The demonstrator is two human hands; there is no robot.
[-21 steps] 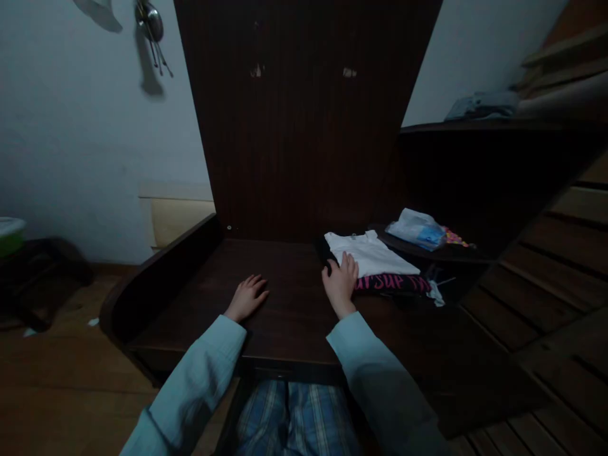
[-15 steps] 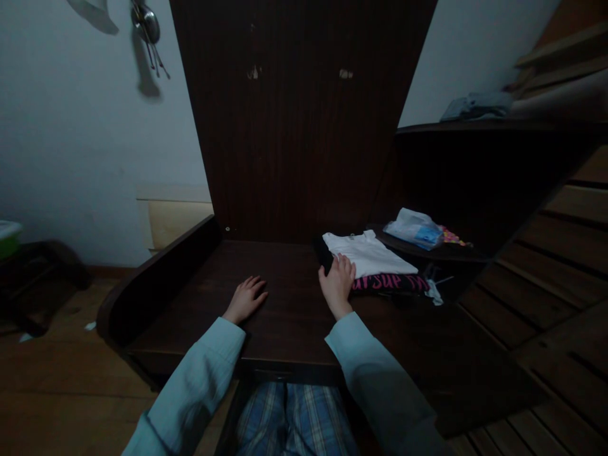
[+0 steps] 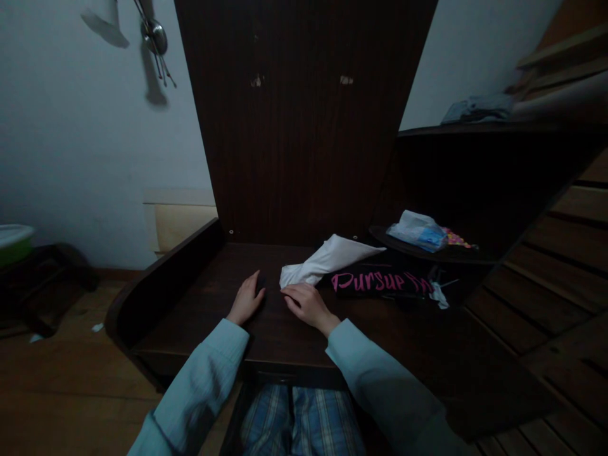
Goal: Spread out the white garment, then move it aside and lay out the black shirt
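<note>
A white cloth garment (image 3: 332,256) is stretched slantwise from a black folded cloth towards me, its near corner at the fingers of my right hand (image 3: 308,305). Those fingers are closed on that corner, low over the dark wooden desk (image 3: 275,342). Pink lettering reading "Pursue" shows on the black folded cloth (image 3: 380,278), now largely uncovered. My left hand (image 3: 247,299) lies on the desktop left of the white garment, fingers out, holding nothing.
On a low corner shelf (image 3: 475,258) at the right lies a plastic packet (image 3: 418,231) of white and blue. Grey folded cloth (image 3: 479,107) rests on the upper shelf. The desk has a raised left side panel (image 3: 161,278). A green tub (image 3: 16,247) stands far left.
My right hand has pulled the white garment left and towards me off the black cloth, bunching it and baring the pink lettering. My left hand has stayed almost in place.
</note>
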